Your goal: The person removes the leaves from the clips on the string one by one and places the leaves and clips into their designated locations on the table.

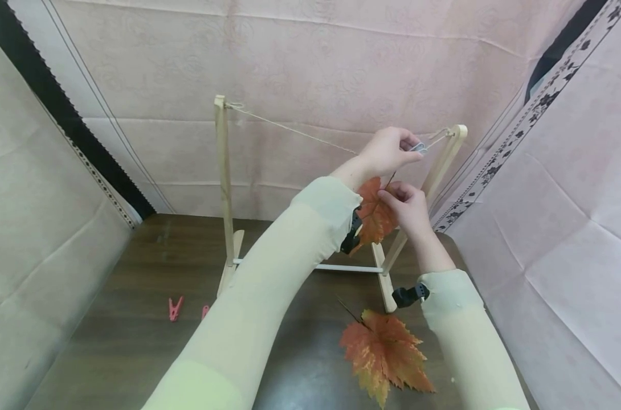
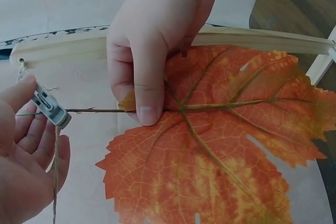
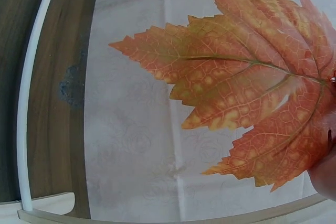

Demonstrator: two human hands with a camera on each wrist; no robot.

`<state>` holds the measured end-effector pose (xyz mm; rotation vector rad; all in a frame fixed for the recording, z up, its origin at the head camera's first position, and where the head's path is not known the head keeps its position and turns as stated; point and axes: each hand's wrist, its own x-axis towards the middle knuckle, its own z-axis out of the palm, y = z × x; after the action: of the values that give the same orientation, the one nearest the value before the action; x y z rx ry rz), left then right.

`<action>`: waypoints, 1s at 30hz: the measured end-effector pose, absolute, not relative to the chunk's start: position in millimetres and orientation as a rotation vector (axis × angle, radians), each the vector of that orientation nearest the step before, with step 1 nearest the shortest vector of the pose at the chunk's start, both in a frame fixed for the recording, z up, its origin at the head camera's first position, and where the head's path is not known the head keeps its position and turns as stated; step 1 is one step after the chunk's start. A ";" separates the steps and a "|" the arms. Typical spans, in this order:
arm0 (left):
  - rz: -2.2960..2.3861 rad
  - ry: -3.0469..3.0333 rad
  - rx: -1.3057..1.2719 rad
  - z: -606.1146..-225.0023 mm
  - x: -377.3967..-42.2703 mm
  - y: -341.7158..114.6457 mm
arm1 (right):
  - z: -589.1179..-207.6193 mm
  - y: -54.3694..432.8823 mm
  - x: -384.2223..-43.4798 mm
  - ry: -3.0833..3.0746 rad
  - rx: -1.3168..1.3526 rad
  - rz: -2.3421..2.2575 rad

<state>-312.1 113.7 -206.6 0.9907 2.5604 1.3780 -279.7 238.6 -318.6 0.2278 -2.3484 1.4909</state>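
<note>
High at the right end of a string (image 1: 300,134), my left hand (image 1: 387,149) holds a grey-blue clothespin (image 2: 51,107) between thumb and fingers. The dark stem of an orange-red artificial maple leaf (image 2: 220,129) runs to the clothespin, which overlaps both stem and string in the left wrist view. Just below, my right hand (image 1: 408,208) pinches that stem at the leaf's base, thumb in front. The leaf hangs partly behind my left forearm in the head view; in the right wrist view its lobes spread out and the right hand shows only at the edge.
A wooden frame (image 1: 223,171) with a white crossbar (image 1: 348,267) carries the string and stands on the dark wooden table (image 1: 110,341). A second maple leaf (image 1: 387,356) lies in front at right. Pink clothespins (image 1: 175,308) lie at left, one partly hidden by my sleeve.
</note>
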 end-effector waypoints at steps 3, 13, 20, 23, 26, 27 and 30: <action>1.394 2.556 1.010 -207.2 -310.5 111.9 | -313.7 237.1 -276.3 -2.347 0.222 1.507; 1.491 2.537 0.995 -207.8 -311.6 105.9 | -328.4 239.7 -283.4 -2.439 0.302 1.408; 1.673 2.521 0.921 -203.8 -315.3 97.2 | -329.2 232.0 -276.6 -2.544 0.346 1.406; 1.731 2.529 0.912 -201.0 -316.6 93.7 | -322.7 226.1 -267.9 -2.568 0.366 1.382; 1.804 2.515 0.909 -198.2 -317.9 90.9 | -317.2 221.1 -260.2 -2.597 0.388 1.351; 1.829 2.504 0.905 -197.5 -318.2 90.1 | -318.2 221.2 -260.3 -2.600 0.391 1.354; 1.885 2.472 0.890 -195.7 -318.6 87.2 | -324.1 223.2 -263.5 -2.605 0.425 1.376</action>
<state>-318.6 87.2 -195.7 0.8902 2.4719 1.8850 -263.5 223.2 -324.1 0.4245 -2.6054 1.3765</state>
